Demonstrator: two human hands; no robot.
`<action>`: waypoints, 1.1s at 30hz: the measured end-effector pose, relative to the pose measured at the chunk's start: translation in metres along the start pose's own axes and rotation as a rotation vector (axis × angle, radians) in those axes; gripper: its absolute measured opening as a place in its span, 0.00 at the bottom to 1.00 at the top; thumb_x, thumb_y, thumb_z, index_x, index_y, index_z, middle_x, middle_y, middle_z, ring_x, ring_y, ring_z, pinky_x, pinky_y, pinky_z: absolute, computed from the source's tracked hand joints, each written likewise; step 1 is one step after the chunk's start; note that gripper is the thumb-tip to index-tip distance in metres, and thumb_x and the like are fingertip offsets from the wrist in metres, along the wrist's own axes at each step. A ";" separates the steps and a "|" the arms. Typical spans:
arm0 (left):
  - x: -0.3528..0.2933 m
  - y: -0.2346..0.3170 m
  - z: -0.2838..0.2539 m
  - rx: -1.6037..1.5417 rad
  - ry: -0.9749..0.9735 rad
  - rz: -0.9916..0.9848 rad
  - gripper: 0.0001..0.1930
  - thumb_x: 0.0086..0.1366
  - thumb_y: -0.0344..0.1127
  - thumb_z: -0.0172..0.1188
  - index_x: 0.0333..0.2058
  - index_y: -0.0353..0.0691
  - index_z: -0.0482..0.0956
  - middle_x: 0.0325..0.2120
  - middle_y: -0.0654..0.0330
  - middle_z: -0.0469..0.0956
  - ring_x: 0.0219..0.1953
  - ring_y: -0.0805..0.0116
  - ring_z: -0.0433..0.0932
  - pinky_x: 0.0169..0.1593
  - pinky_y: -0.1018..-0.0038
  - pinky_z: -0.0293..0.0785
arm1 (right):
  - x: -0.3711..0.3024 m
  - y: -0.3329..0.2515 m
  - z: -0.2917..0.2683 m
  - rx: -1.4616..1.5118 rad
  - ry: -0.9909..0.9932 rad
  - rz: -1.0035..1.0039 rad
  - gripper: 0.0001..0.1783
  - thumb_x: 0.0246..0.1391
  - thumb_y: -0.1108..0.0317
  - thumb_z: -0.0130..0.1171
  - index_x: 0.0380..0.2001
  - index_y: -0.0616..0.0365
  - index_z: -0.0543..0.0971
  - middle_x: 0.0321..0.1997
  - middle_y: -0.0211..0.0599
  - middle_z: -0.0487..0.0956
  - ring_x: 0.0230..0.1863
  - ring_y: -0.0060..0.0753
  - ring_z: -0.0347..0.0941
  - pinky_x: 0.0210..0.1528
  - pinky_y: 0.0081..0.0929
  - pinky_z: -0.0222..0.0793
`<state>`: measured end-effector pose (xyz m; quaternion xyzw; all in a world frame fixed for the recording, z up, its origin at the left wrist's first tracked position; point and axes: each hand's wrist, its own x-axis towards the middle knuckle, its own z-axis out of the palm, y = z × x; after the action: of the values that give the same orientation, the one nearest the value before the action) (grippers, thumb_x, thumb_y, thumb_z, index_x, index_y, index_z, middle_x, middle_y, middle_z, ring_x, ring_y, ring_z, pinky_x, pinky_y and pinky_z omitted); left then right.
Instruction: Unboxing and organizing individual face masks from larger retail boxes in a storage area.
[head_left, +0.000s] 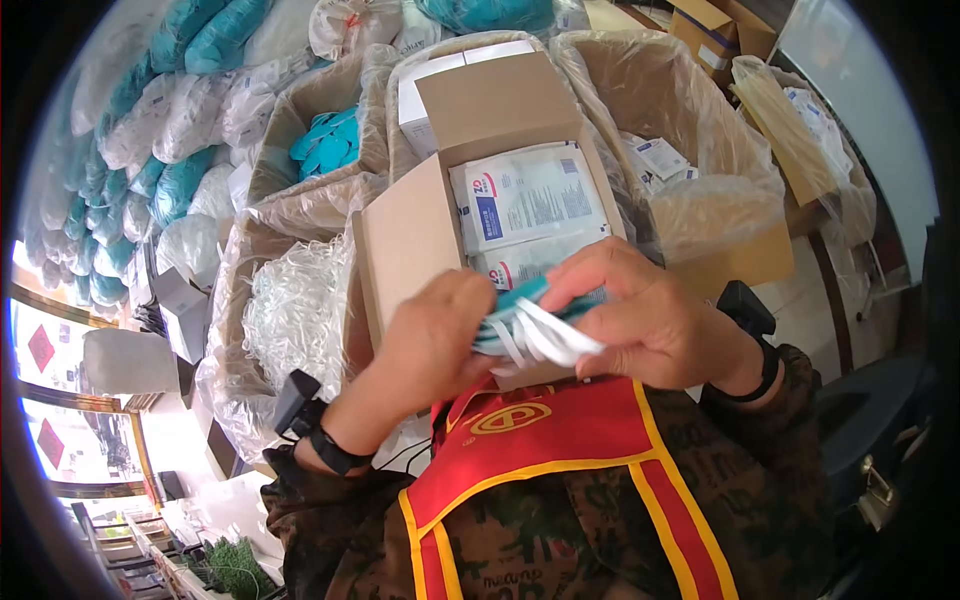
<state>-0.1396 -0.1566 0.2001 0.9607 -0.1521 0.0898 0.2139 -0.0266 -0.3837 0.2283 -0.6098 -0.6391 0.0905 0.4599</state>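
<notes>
Close in front of my body, I hold a bundle of teal pieces with white straps [535,335] between both hands. My left hand [432,332] is closed around its left end. On the other side my right hand [645,318] pinches the white straps and the right end, thumb below and fingers above. The exact kind of teal piece is hard to make out. Just beyond my hands stands an open cardboard box [407,250], its flaps folded out. Flat printed white packets [530,195] lie inside it in two stacks; my hands partly cover the nearer one.
Left of the box, a plastic-lined carton holds tangled white straps [298,305]. Behind it, another contains teal pieces [328,142]. To the right, a lined carton has loose white packets [660,160]. Filled plastic bags [190,110] pile up at the far left.
</notes>
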 end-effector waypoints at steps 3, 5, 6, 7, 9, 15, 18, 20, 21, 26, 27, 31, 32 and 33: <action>0.004 0.006 0.026 -0.352 0.037 0.089 0.20 0.43 0.35 0.69 0.34 0.40 0.71 0.30 0.51 0.73 0.38 0.46 0.74 0.41 0.59 0.74 | 0.015 -0.008 0.008 0.288 -0.172 -0.086 0.05 0.54 0.71 0.62 0.33 0.61 0.79 0.46 0.41 0.77 0.51 0.45 0.71 0.58 0.42 0.63; 0.004 0.011 0.024 -0.385 0.006 0.185 0.16 0.43 0.35 0.66 0.32 0.41 0.73 0.27 0.55 0.73 0.35 0.48 0.75 0.37 0.59 0.73 | 0.021 -0.010 0.014 0.431 -0.286 -0.158 0.08 0.57 0.68 0.59 0.28 0.60 0.74 0.34 0.40 0.74 0.42 0.47 0.70 0.52 0.42 0.63; 0.001 0.014 0.015 -0.358 -0.062 0.171 0.15 0.43 0.34 0.66 0.31 0.41 0.73 0.26 0.56 0.73 0.34 0.49 0.75 0.36 0.59 0.73 | 0.023 -0.015 0.014 0.483 -0.340 -0.142 0.11 0.59 0.66 0.58 0.26 0.60 0.72 0.31 0.40 0.72 0.39 0.47 0.69 0.46 0.41 0.63; -0.003 0.018 0.005 -0.330 -0.132 0.155 0.15 0.43 0.34 0.65 0.31 0.41 0.73 0.26 0.58 0.73 0.33 0.50 0.75 0.35 0.60 0.73 | 0.022 -0.018 0.017 0.538 -0.394 -0.128 0.15 0.60 0.64 0.56 0.24 0.60 0.69 0.27 0.41 0.70 0.36 0.48 0.67 0.41 0.40 0.63; -0.011 0.028 -0.017 -0.226 -0.177 0.272 0.11 0.44 0.33 0.63 0.27 0.43 0.71 0.22 0.61 0.68 0.26 0.59 0.74 0.28 0.66 0.71 | 0.006 -0.027 0.021 0.668 -0.369 -0.093 0.17 0.62 0.63 0.54 0.22 0.60 0.66 0.25 0.43 0.67 0.32 0.51 0.65 0.39 0.42 0.61; -0.039 0.044 -0.053 -0.113 -0.234 0.363 0.12 0.40 0.35 0.62 0.23 0.44 0.69 0.18 0.62 0.61 0.19 0.63 0.68 0.21 0.69 0.67 | -0.012 -0.053 -0.014 0.741 -0.546 0.074 0.11 0.60 0.66 0.57 0.26 0.59 0.73 0.26 0.40 0.69 0.35 0.50 0.69 0.57 0.50 0.62; -0.058 0.038 -0.065 -0.042 -0.286 0.232 0.11 0.42 0.36 0.61 0.24 0.45 0.68 0.18 0.63 0.62 0.21 0.66 0.71 0.22 0.72 0.70 | -0.027 -0.045 -0.034 0.779 -0.510 0.128 0.13 0.60 0.63 0.58 0.26 0.59 0.73 0.29 0.41 0.73 0.36 0.49 0.71 0.57 0.48 0.62; -0.062 0.025 -0.075 0.007 -0.229 0.193 0.11 0.41 0.35 0.61 0.24 0.45 0.68 0.18 0.62 0.62 0.21 0.64 0.71 0.23 0.70 0.69 | -0.039 -0.047 -0.055 0.757 -0.438 0.290 0.13 0.62 0.63 0.56 0.26 0.60 0.73 0.26 0.41 0.72 0.35 0.48 0.71 0.52 0.44 0.63; -0.064 0.019 -0.077 0.027 -0.209 0.173 0.12 0.41 0.35 0.61 0.24 0.44 0.67 0.18 0.62 0.62 0.21 0.62 0.71 0.23 0.68 0.69 | -0.041 -0.048 -0.059 0.753 -0.398 0.373 0.14 0.62 0.63 0.55 0.26 0.60 0.73 0.25 0.40 0.72 0.34 0.47 0.71 0.50 0.42 0.63; -0.086 -0.036 -0.092 0.341 -0.063 -0.007 0.15 0.35 0.32 0.65 0.23 0.43 0.68 0.21 0.59 0.65 0.24 0.57 0.71 0.25 0.64 0.69 | -0.085 -0.038 -0.073 0.801 0.236 0.563 0.09 0.61 0.64 0.58 0.36 0.60 0.76 0.25 0.37 0.77 0.30 0.36 0.75 0.42 0.36 0.71; -0.086 -0.042 -0.099 0.455 -0.016 -0.090 0.15 0.35 0.32 0.65 0.23 0.43 0.68 0.21 0.59 0.65 0.24 0.57 0.71 0.26 0.63 0.69 | -0.095 -0.036 -0.073 0.820 0.436 0.602 0.10 0.61 0.64 0.58 0.39 0.59 0.76 0.25 0.37 0.76 0.28 0.35 0.75 0.39 0.34 0.73; -0.058 -0.020 -0.079 0.486 0.037 -0.070 0.19 0.35 0.32 0.69 0.25 0.42 0.67 0.23 0.57 0.67 0.27 0.54 0.70 0.29 0.62 0.69 | -0.064 0.000 -0.053 0.856 0.342 0.649 0.11 0.62 0.64 0.56 0.42 0.60 0.74 0.24 0.31 0.74 0.22 0.21 0.71 0.23 0.21 0.69; -0.045 -0.017 -0.069 0.480 0.071 -0.056 0.19 0.35 0.32 0.69 0.25 0.42 0.67 0.24 0.57 0.67 0.28 0.54 0.71 0.30 0.62 0.69 | -0.046 0.005 -0.043 0.843 0.249 0.776 0.12 0.62 0.63 0.55 0.42 0.60 0.74 0.25 0.30 0.74 0.21 0.16 0.69 0.20 0.16 0.65; -0.036 -0.014 -0.063 0.482 0.107 -0.046 0.20 0.34 0.32 0.69 0.26 0.42 0.67 0.25 0.57 0.67 0.29 0.54 0.71 0.31 0.63 0.69 | -0.031 0.016 -0.033 0.856 0.238 0.768 0.13 0.62 0.63 0.56 0.43 0.60 0.74 0.27 0.29 0.74 0.20 0.13 0.66 0.18 0.14 0.61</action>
<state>-0.1758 -0.1078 0.2423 0.9811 -0.0930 0.1695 -0.0118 0.0024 -0.4212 0.2218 -0.5635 -0.2230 0.4316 0.6682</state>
